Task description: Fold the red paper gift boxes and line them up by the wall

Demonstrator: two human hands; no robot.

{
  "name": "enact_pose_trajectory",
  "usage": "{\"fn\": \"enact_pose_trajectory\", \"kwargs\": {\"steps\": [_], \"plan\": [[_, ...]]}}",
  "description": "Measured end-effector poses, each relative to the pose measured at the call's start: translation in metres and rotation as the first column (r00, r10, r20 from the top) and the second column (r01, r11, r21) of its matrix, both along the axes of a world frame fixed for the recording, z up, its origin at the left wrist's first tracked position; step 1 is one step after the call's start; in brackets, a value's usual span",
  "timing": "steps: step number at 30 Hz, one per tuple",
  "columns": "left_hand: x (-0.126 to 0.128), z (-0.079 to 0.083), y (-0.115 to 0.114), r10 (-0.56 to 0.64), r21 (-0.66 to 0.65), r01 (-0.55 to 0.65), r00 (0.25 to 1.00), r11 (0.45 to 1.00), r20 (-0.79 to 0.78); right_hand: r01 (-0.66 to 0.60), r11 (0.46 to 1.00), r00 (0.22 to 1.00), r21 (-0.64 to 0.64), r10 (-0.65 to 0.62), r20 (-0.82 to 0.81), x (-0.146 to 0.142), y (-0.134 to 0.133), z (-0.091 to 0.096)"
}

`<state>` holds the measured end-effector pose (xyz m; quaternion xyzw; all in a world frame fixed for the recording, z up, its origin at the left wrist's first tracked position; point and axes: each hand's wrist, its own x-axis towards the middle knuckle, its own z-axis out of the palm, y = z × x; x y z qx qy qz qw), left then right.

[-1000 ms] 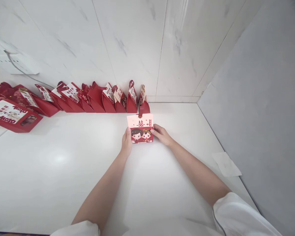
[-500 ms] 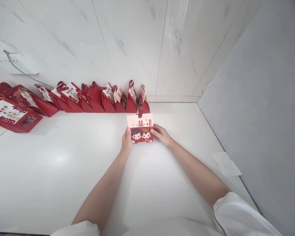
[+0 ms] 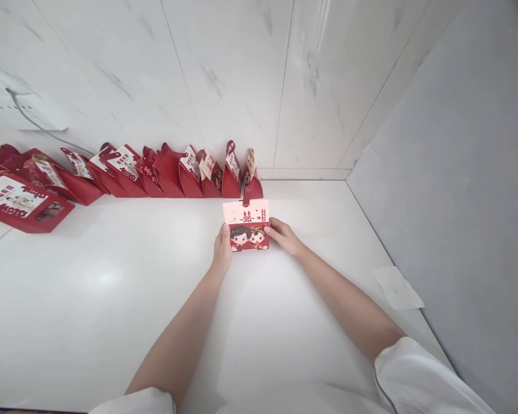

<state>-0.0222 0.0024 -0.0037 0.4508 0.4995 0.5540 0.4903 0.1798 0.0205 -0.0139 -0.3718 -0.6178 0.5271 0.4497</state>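
Between my two hands is a red and cream gift box (image 3: 249,237) with two cartoon figures on its front and a dark red ribbon loop at the top. My left hand (image 3: 222,247) grips its left side, thumb on the front edge. On the right side, my right hand (image 3: 284,234) holds it with the thumb near the front corner; the other fingers are partly hidden behind. The box stands upright, its front tilted toward me. Just behind it is a similar small gift box (image 3: 251,172) at the right end of a row.
Several red gift boxes (image 3: 168,175) line the tiled wall (image 3: 233,75) at the back left. One larger red box (image 3: 21,201) sits nearest at far left. A grey cable (image 3: 38,123) runs behind them. A white paper piece (image 3: 397,287) lies at the right table edge.
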Motion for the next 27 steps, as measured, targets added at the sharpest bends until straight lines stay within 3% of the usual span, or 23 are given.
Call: {"fn": "enact_pose_trajectory", "kwargs": {"steps": [11, 20, 24, 27], "plan": [[0.001, 0.003, -0.001, -0.010, 0.014, 0.010, 1.000, 1.000, -0.003, 0.024, 0.999, 1.000, 0.025, -0.024, 0.011, -0.002, 0.000, -0.001], [0.001, 0.001, 0.000, -0.077, 0.079, 0.076, 0.997, 0.994, 0.013, 0.336, 0.942, 0.941, 0.029, -0.336, 0.027, -0.003, 0.001, -0.005], [0.000, 0.002, -0.002, -0.164, 0.022, 0.164, 0.986, 0.986, 0.027, 0.241, 0.964, 0.967, -0.113, -0.249, -0.058, 0.003, 0.004, -0.005], [0.000, 0.002, -0.002, -0.185, -0.007, 0.185, 0.982, 0.983, 0.044, 0.156, 0.978, 0.982, -0.141, -0.168, -0.081, 0.004, 0.005, -0.005]]}}
